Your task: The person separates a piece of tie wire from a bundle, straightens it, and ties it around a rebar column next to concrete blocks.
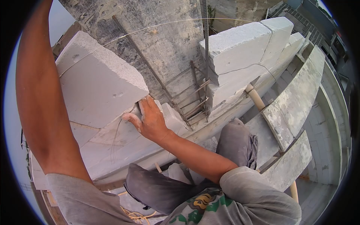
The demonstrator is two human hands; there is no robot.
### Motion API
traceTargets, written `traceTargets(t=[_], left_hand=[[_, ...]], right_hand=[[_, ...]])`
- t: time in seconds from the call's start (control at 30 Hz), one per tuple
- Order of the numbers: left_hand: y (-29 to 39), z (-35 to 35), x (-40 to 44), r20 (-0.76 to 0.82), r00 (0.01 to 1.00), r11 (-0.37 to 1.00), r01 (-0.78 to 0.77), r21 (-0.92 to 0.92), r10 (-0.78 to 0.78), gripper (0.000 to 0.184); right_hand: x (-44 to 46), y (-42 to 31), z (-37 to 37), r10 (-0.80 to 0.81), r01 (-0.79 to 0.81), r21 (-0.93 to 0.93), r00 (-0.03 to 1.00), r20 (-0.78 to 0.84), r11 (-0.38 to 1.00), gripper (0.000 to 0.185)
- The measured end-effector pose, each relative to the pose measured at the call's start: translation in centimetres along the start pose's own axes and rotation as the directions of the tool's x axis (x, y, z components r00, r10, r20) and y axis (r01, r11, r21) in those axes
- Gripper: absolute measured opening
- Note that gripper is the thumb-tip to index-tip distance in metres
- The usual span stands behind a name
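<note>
My right hand [147, 119] is at the lower right corner of a large white lightweight concrete block [101, 80]. Its thumb is spread away from the fingers, which reach up to the block's edge. The block sits tilted on top of a white block wall [108, 153]. A thin wire hangs down the wall beside my thumb. My left arm [45, 93] stretches up along the left side, past the block's far end; the left hand is out of the frame.
Steel reinforcing bars [195, 97] stand in a gap between the wall sections. Behind them rises a rough grey board [165, 41]. More white blocks [240, 45] form the wall on the right. A string [161, 24] crosses above. Planks [296, 97] lie on poles at right, beside a drop.
</note>
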State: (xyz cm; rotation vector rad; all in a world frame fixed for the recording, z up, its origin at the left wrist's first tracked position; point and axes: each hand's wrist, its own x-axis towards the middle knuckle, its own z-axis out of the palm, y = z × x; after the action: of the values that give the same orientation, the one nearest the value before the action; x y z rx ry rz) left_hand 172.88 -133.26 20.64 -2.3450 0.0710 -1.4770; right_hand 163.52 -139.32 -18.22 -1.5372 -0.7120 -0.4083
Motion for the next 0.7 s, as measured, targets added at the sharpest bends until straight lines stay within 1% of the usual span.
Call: traceTargets(t=[0.07, 0.1, 0.2, 0.3, 0.37, 0.4, 0.5, 0.53, 0.6, 0.67, 0.7], left_hand=[[-0.8, 1.4, 0.7, -0.016, 0.997, 0.995, -0.080, 0.066, 0.081, 0.054], [-1.0, 1.8, 1.0, -0.026, 0.992, 0.988, -0.118, 0.103, 0.121, 0.063], [-1.6, 1.7, 1.5, 0.077, 0.994, 0.993, -0.084, 0.083, 0.078, 0.063], [-1.6, 2.3, 1.1, -0.026, 0.998, 0.992, -0.061, 0.112, 0.064, 0.061], [-1.6, 3.0, 1.1, -0.065, 0.996, 0.983, -0.052, 0.178, 0.064, 0.058], [-1.1, 3.3, 1.1, -0.084, 0.994, 0.978, -0.050, 0.204, 0.069, 0.057], [0.5, 2.6, 0.5, -0.007, 0.996, 0.987, 0.086, 0.138, -0.086, 0.050], [1.0, 2.5, 0.0, -0.068, 0.985, 0.987, 0.159, 0.014, -0.158, 0.048], [2.1, 2.0, -1.5, -0.161, 0.934, 0.931, 0.277, -0.238, -0.319, 0.044], [3.5, 0.5, -3.5, -0.158, 0.920, 0.858, 0.257, -0.445, -0.358, 0.045], [4.2, -0.4, -4.6, -0.155, 0.914, 0.806, 0.239, -0.542, -0.376, 0.045]], right_hand=[[0.3, 0.3, -0.4, 0.069, -0.081, 0.107, 0.992, 0.110, 0.991, 0.064], [0.4, 0.5, -0.3, 0.062, -0.073, 0.097, 0.991, 0.115, 0.993, 0.065], [0.5, 0.9, -0.6, 0.054, -0.067, 0.085, 0.988, 0.145, 0.994, 0.065], [0.4, 0.7, -0.8, 0.076, -0.098, 0.117, 0.980, 0.184, 0.988, 0.064], [0.5, 0.7, -1.0, 0.085, -0.116, 0.143, 0.975, 0.205, 0.983, 0.064], [0.5, 0.9, -1.0, 0.062, -0.091, 0.146, 0.980, 0.188, 0.985, 0.064], [0.4, 1.4, -0.8, 0.026, -0.048, 0.133, 0.987, 0.161, 0.990, 0.066], [0.5, 1.5, -0.7, 0.028, -0.049, 0.122, 0.986, 0.164, 0.991, 0.066], [0.4, 1.5, -0.7, 0.042, -0.066, 0.137, 0.984, 0.171, 0.988, 0.067], [0.4, 1.3, -1.1, 0.066, -0.100, 0.188, 0.982, 0.179, 0.977, 0.066], [0.4, 1.4, -1.1, 0.061, -0.094, 0.180, 0.982, 0.177, 0.979, 0.067]])
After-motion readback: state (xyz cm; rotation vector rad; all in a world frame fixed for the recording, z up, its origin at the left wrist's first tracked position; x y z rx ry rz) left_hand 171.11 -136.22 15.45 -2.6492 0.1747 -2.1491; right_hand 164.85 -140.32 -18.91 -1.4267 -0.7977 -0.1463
